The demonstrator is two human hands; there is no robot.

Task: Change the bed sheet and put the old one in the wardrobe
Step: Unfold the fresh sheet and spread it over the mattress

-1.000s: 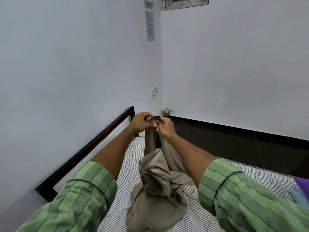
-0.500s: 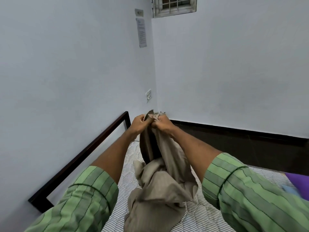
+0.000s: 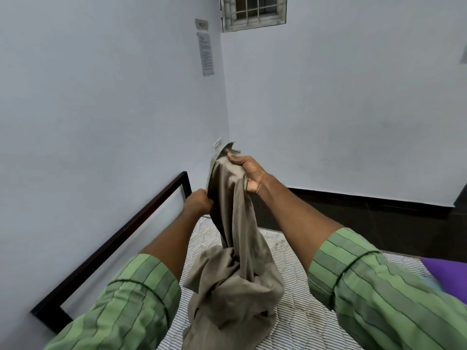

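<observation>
A bunched beige-brown bed sheet (image 3: 235,251) hangs in front of me, its lower part piled on the striped mattress (image 3: 298,322). My right hand (image 3: 249,171) grips the sheet's top edge, raised above the bed. Lower and to the left, my left hand (image 3: 199,202) grips the same edge of the sheet. Both arms wear green striped sleeves.
A dark bed frame rail (image 3: 118,231) runs along the left wall. A purple cloth (image 3: 447,270) lies at the right edge of the mattress. Dark floor (image 3: 379,221) lies beyond the bed, under a white wall with a barred window (image 3: 254,11).
My hands, together at the sheet's top before, have parted: the right lifted the edge higher, the left slid down along it. The view tilted upward.
</observation>
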